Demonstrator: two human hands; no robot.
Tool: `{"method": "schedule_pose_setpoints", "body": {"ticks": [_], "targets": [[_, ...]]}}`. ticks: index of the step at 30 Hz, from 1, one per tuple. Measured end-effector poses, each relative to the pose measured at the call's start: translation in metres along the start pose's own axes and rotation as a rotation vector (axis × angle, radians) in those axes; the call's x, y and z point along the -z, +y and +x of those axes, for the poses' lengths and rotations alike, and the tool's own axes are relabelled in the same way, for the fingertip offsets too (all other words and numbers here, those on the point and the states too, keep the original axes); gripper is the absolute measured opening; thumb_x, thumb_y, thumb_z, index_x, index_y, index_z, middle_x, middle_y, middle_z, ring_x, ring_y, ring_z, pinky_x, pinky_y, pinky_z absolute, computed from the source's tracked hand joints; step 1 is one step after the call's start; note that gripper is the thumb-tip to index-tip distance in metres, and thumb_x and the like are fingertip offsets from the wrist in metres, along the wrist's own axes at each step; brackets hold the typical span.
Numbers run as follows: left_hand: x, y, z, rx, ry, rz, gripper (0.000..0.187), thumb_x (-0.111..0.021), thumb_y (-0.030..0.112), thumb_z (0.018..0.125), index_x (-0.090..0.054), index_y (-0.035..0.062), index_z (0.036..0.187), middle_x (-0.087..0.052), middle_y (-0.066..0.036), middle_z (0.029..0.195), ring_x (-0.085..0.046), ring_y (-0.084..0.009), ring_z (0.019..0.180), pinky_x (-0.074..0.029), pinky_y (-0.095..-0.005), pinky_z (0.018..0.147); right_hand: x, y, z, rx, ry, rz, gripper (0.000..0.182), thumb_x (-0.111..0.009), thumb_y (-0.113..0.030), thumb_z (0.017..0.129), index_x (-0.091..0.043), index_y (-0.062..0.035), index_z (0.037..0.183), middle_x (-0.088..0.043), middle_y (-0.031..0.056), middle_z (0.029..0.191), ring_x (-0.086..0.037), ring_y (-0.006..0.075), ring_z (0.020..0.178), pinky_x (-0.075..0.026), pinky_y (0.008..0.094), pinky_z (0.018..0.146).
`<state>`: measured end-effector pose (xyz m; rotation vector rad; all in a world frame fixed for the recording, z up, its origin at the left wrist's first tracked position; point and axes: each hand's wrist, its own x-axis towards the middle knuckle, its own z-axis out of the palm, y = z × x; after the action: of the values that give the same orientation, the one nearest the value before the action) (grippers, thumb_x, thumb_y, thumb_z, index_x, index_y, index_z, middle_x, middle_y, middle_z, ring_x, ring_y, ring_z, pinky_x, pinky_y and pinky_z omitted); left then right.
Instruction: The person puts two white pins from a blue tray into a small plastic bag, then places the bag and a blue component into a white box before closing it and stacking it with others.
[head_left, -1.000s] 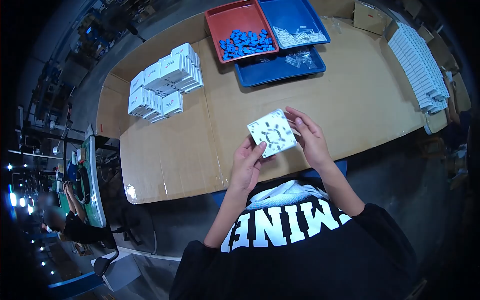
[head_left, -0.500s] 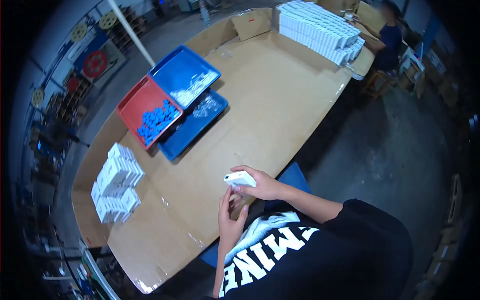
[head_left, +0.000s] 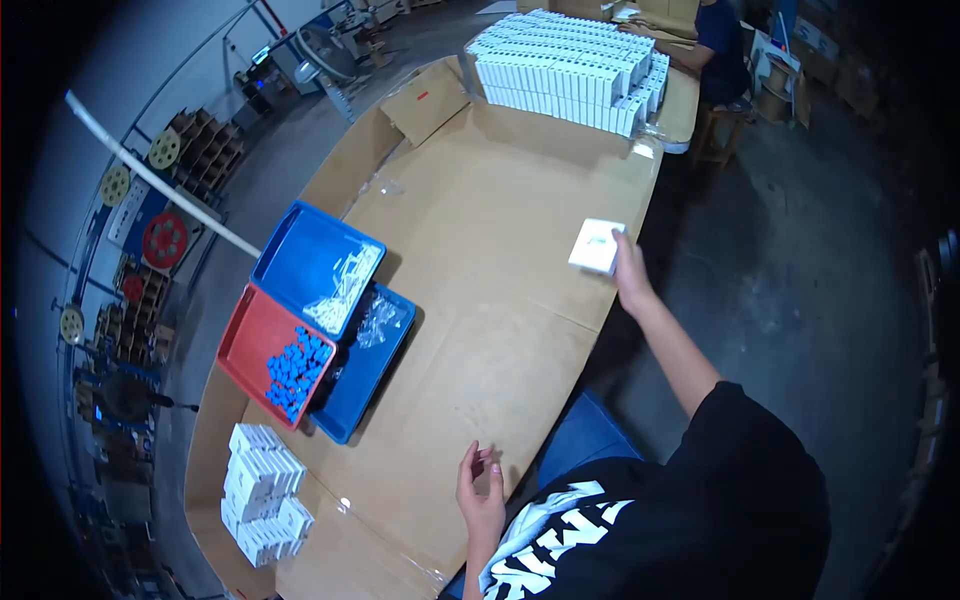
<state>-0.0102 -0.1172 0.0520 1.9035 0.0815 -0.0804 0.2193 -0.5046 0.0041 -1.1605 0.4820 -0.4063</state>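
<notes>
Out over the right side of the cardboard-covered table (head_left: pixel 500 290), my right hand (head_left: pixel 630 272) grips a flat, square white box (head_left: pixel 598 246) by its right edge. Small grey markings show on the box's upper face, too fine to read. My left hand (head_left: pixel 482 498) is near the table's front edge by my body, thumb and fingers apart, with nothing in it. Far ahead, a large block of similar white boxes (head_left: pixel 560 75) stands in stacked rows. Another, smaller group of white boxes (head_left: pixel 262 490) is piled at the near left.
On the left lie a red tray (head_left: pixel 245 335) with blue pieces, a blue tray (head_left: pixel 290 235) with white strips, and a dark blue tray (head_left: pixel 365 400) holding clear small bags. Cardboard walls (head_left: pixel 330 180) edge the table. A seated person (head_left: pixel 718 50) works at the far right.
My right hand has carried the white box away from my body toward the far right of the table. The left hand has separated from it and stays near me. My view has turned.
</notes>
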Motion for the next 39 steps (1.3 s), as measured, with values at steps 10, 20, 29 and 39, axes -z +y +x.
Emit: {"method": "schedule_pose_setpoints", "body": {"ticks": [10, 20, 29, 39], "targets": [[-0.038, -0.033, 0.059, -0.343, 0.103, 0.507, 0.053, -0.073, 0.018, 0.088, -0.056, 0.0023, 0.135, -0.053, -0.018, 0.136, -0.044, -0.0372, 0.131, -0.030, -0.0507, 0.113, 0.049, -0.080, 0.230, 0.391, 0.296, -0.029, 0.046, -0.065, -0.016, 0.090, -0.059, 0.0085, 0.129, -0.068, 0.0143, 0.111, -0.071, 0.0208, 0.095, -0.060, 0.0345, 0.076], [-0.042, -0.029, 0.072, -0.344, 0.087, 0.572, 0.059, -0.076, 0.021, 0.083, -0.055, 0.0018, 0.134, -0.052, -0.018, 0.135, -0.044, -0.0382, 0.131, -0.031, -0.0513, 0.112, 0.021, -0.128, 0.341, 0.537, 0.560, -0.500, 0.042, -0.068, -0.024, 0.084, -0.066, 0.0053, 0.115, -0.074, 0.0209, 0.100, -0.071, 0.0373, 0.094, -0.052, 0.0440, 0.087], [-0.043, -0.036, 0.073, -0.280, 0.072, 0.648, 0.055, -0.074, 0.025, 0.085, -0.057, 0.0047, 0.133, -0.052, -0.016, 0.135, -0.045, -0.0384, 0.131, -0.032, -0.0534, 0.110, 0.030, -0.091, 0.459, 0.715, 0.397, -0.682, 0.060, -0.076, -0.022, 0.090, -0.054, 0.0014, 0.140, -0.069, 0.0188, 0.130, -0.067, 0.0296, 0.120, -0.049, 0.0381, 0.103], [-0.046, -0.035, 0.079, -0.243, 0.039, 0.731, 0.055, -0.074, 0.029, 0.083, -0.059, 0.0060, 0.130, -0.052, -0.017, 0.133, -0.046, -0.0382, 0.130, -0.031, -0.0526, 0.107, 0.017, -0.101, 0.416, 0.772, 0.468, -0.817, 0.060, -0.085, -0.022, 0.083, -0.060, 0.0015, 0.132, -0.072, 0.0153, 0.124, -0.070, 0.0230, 0.115, -0.053, 0.0349, 0.097]]}}
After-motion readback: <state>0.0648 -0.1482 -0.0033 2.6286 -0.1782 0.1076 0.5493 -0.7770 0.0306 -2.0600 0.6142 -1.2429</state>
